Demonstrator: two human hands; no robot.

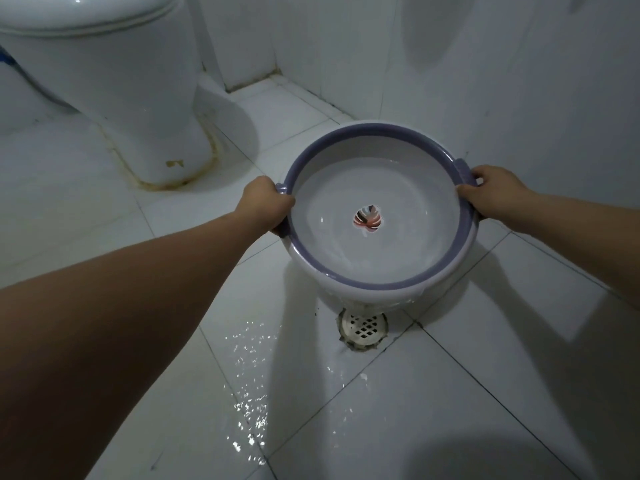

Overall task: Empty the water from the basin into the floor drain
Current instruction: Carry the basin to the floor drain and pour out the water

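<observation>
We see a round white basin with a purple rim held in the air by both hands; the left hand has its grip closed around the rim tab at the basin's nine o'clock, fingers curled under and thumb on top; the right hand has its grip closed the same way on the tab at about two o'clock. The basin is tilted toward us, its six o'clock edge the lowest; shallow clear water lies inside, with a small leaf-shaped mark at the centre of the bottom. Directly below the low edge, at six o'clock from the basin, sits the round floor drain with its white grille, partly hidden by the basin's underside; we cannot tell whether water is running over the rim at this instant. The white tiled floor shines with wet patches and droplets at seven o'clock of the drain. A white toilet stands well apart at ten o'clock from the basin; white tiled walls meet in a corner at twelve o'clock.
</observation>
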